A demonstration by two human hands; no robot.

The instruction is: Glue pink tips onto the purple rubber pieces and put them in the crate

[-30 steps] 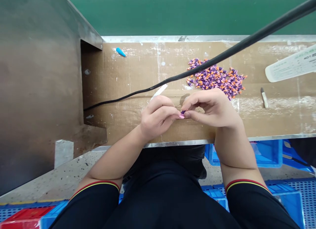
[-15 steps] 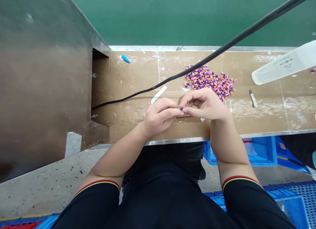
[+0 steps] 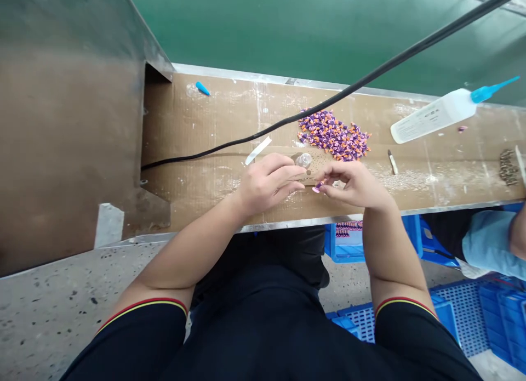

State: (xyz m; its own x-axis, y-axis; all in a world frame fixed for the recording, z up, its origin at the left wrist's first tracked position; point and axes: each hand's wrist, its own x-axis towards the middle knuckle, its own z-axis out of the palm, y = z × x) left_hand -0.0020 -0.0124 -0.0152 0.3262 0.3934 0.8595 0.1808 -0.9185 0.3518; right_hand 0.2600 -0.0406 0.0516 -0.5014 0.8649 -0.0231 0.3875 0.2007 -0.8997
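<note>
- so my right hand (image 3: 355,186) is closed in a pinch, holding a small purple-and-pink piece (image 3: 317,188) between thumb and fingertips, low of centre in the frame.
- my left hand (image 3: 267,183) is curled with its fingers together, just left of that piece and apart from it. i can't tell whether it's grasping anything.
- a clear vial (image 3: 304,160) sits just above my left fingertips, and i can't tell if they touch it. it's at the edge of a dotted board (image 3: 324,164).
- a pile of purple and orange pieces (image 3: 333,134) lies just above the board, right of centre.
- a white strip (image 3: 258,151) lies left of the vial, and a black cable (image 3: 263,133) crosses the cardboard (image 3: 197,172) from the left up to the top right corner.
- a glue bottle (image 3: 431,115) with a blue nozzle lies at upper right, with a small brush (image 3: 392,161) below it.
- a blue cap (image 3: 202,88) is at upper left on the cardboard.
- a brown heap (image 3: 508,167) sits at the far right edge.
- a co-worker's pale blue sleeve (image 3: 489,244) shows at right, above blue crates (image 3: 501,326).
</note>
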